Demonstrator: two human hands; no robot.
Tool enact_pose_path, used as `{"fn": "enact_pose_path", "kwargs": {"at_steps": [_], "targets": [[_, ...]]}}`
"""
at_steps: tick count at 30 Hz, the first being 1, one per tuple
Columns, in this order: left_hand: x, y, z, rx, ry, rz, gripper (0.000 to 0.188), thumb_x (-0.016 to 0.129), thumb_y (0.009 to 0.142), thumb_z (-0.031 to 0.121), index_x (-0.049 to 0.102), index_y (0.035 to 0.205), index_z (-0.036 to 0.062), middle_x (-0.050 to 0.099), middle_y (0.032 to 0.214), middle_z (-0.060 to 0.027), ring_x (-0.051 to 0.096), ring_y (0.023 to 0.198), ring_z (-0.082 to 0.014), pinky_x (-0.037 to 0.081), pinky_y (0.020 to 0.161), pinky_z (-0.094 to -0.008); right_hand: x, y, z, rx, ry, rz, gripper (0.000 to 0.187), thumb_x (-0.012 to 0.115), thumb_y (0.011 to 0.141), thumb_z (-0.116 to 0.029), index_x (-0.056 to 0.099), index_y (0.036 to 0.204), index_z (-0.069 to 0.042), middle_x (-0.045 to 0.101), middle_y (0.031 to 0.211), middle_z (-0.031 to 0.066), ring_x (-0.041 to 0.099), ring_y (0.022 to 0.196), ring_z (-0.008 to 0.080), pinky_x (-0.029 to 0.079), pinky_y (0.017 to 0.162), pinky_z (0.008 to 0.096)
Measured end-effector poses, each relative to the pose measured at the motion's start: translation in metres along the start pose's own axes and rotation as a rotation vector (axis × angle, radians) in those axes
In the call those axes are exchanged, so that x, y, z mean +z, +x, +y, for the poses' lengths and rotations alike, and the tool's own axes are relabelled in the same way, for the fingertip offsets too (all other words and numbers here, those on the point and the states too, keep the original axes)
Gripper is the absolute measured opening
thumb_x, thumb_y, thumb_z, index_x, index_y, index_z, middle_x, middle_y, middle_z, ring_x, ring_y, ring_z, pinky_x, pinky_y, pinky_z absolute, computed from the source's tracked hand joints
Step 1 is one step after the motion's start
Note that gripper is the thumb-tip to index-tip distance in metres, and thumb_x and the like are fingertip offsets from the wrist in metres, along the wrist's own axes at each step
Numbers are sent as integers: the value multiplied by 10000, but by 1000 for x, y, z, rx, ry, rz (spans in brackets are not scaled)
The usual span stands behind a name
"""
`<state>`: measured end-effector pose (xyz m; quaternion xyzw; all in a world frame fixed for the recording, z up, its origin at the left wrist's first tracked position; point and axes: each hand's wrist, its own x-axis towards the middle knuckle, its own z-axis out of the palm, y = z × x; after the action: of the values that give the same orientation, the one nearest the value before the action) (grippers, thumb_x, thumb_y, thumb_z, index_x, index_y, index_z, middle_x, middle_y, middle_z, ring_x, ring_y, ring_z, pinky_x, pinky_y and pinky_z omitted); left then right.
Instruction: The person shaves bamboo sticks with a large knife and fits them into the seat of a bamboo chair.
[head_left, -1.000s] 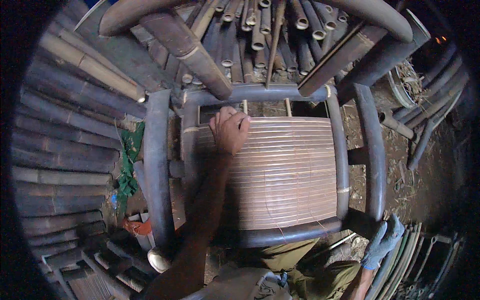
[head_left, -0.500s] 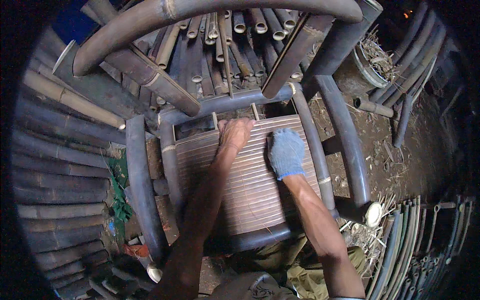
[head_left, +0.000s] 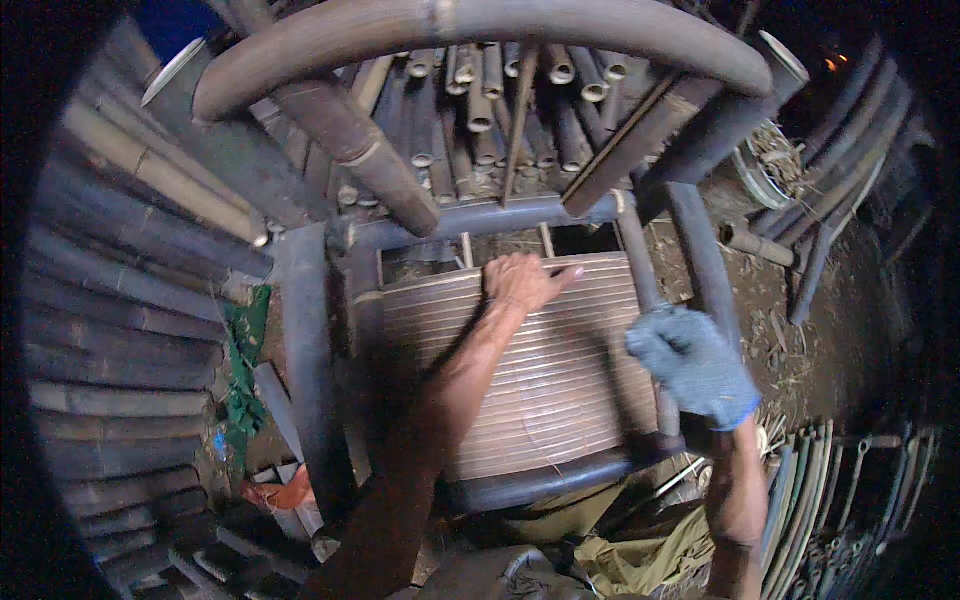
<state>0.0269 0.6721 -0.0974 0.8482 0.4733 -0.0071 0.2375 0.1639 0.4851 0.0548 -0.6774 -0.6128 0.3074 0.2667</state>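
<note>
A bamboo chair frame stands in front of me, its seat laid with thin brown bamboo slats (head_left: pixel 540 370). My left hand (head_left: pixel 520 283), bare, bends its fingers over the far edge of the slats, the thumb stretched right along the last one. Beyond that edge two short pale strips (head_left: pixel 466 250) bridge a gap to the dark back rail (head_left: pixel 480 218). My right hand (head_left: pixel 695 365), in a grey-blue knit glove, is raised above the right seat rail (head_left: pixel 642 250). Its fingers are curled in and somewhat blurred; nothing shows in them.
A thick curved bamboo backrest (head_left: pixel 480 28) arches over the far side. Bamboo poles (head_left: pixel 480 115) are piled behind, and more poles (head_left: pixel 120 355) lie along the left. A container of shavings (head_left: pixel 770 165) stands at far right. Green cloth (head_left: pixel 243 370) lies left of the chair.
My right hand has lifted off the slats and moved right, past the seat edge. My left hand stays at the far slat edge, its thumb now stretched out. The whole view has shifted.
</note>
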Motion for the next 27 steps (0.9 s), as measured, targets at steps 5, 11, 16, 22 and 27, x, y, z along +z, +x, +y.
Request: {"fn": "enact_pose_path", "kwargs": {"at_steps": [5,11,16,22,27], "targets": [[16,21,-9,-28,-177,158,553,452,954,512,763,904,57,718,858,-238,690,928,-407,483,835,-527,-66,43,11,86,111,508,236,605,963,-208,690,955,12,678,884,98,598,837,135,487,762,308],[-4,36,-26,-87,-150,-88,423,448,905,359,712,1061,67,684,1155,-210,646,1094,-396,479,963,-500,-22,141,90,-101,-572,712,197,566,900,-122,694,1038,-61,685,1008,194,664,933,372,526,819,446],[13,18,-9,17,-189,72,332,496,922,348,701,930,86,703,1046,-182,665,1001,-361,486,892,-523,42,136,119,47,-544,491,168,571,938,-182,649,953,-34,650,919,229,645,879,413,520,764,491],[23,17,-26,270,-43,303,402,594,883,486,729,973,119,689,1037,-118,636,1027,-303,457,902,-450,115,-18,50,-35,-64,292,135,613,901,-181,625,865,-52,595,824,176,582,819,374,477,734,457],[6,17,-38,493,-149,247,590,612,894,471,534,1402,180,627,1221,-185,597,1139,-348,437,977,-500,143,-172,46,221,-76,615,73,649,888,-126,629,878,-57,642,895,173,627,842,363,521,770,438]]}}
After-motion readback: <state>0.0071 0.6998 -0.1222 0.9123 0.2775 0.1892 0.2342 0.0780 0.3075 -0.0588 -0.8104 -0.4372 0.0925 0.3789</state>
